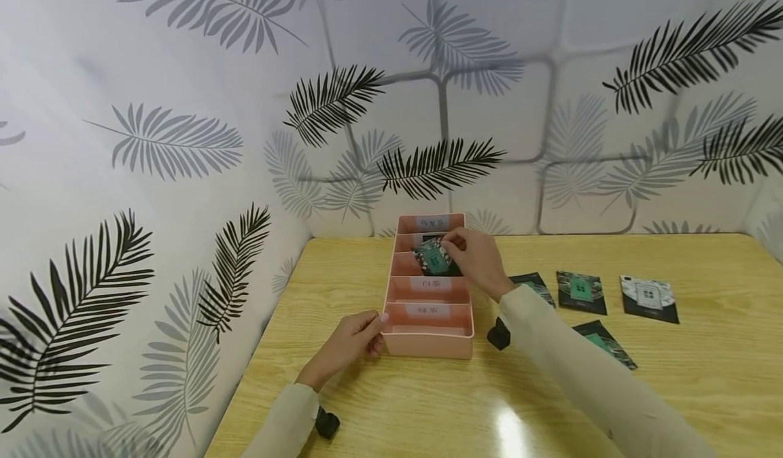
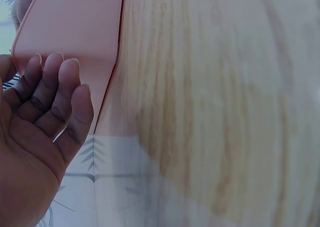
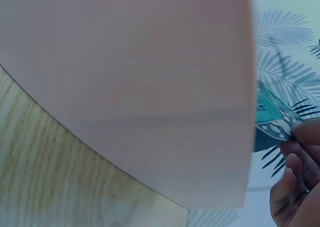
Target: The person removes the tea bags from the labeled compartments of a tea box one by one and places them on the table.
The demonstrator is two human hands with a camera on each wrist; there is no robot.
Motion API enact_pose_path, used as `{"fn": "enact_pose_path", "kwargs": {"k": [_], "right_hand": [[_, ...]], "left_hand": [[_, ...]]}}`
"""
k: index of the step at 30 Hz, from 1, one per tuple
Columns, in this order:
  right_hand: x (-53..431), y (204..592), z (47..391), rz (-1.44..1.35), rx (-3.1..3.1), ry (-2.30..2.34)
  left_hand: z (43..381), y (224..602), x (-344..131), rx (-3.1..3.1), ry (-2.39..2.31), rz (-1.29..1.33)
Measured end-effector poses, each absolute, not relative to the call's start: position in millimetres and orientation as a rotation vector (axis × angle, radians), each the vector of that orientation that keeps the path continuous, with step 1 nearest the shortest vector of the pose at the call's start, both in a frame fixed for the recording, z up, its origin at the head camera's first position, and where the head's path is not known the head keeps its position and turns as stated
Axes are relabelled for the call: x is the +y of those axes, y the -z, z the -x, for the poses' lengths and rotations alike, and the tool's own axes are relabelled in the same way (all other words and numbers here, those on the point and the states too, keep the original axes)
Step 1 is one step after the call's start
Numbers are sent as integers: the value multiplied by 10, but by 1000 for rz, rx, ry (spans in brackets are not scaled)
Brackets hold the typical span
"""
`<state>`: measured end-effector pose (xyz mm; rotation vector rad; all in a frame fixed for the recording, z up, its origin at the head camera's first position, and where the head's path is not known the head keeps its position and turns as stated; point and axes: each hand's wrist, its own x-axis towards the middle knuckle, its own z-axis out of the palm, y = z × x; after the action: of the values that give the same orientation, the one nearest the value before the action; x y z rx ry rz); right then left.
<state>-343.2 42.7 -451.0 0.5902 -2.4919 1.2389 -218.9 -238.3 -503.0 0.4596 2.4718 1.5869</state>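
Note:
A pink divided box (image 1: 428,344) stands lengthwise on the table, with labelled dividers across several compartments. My left hand (image 1: 351,344) grips its near left corner, thumb at the rim; in the left wrist view the fingertips (image 2: 68,69) rest against the outer wall. With thumb and fingers my right hand (image 1: 477,257) pinches the corner of a dark tea sachet with a green label (image 1: 436,259). This sachet hangs tilted over the middle compartments and hides part of them. The right wrist view shows the sachet (image 3: 272,112) beyond the box's side wall (image 3: 150,87).
To the right lie a green-labelled sachet (image 1: 581,292), a white-and-black sachet (image 1: 650,298) and another green one (image 1: 605,344). One more sachet (image 1: 534,287) is partly hidden behind my right forearm. A leaf-patterned wall (image 1: 489,118) borders the wooden table (image 1: 440,403) at the back.

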Motion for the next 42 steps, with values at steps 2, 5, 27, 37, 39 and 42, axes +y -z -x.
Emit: {"fn": "enact_pose_path", "kwargs": {"k": [2, 5, 27, 37, 39, 42], "right_hand": [[448, 4474, 3418, -558, -2454, -1270], [488, 4420, 3393, -520, -2429, -1308], [928, 4224, 3161, -523, -2392, -1364], [1211, 4255, 3041, -499, -2388, -1273], [1266, 4267, 3003, -487, -2395, -1266], [1334, 4293, 2952, -466, -2409, -1249]], "left_hand": [[2192, 5033, -2385, 2474, -1585, -461], [2192, 5034, -2389, 2477, -1583, -460], [2185, 5066, -2387, 2467, -1588, -430], [2193, 5065, -2367, 2469, -1594, -446], [2196, 5066, -2362, 2473, -1592, -450], [2195, 5066, -2362, 2477, -1595, -451]]}}
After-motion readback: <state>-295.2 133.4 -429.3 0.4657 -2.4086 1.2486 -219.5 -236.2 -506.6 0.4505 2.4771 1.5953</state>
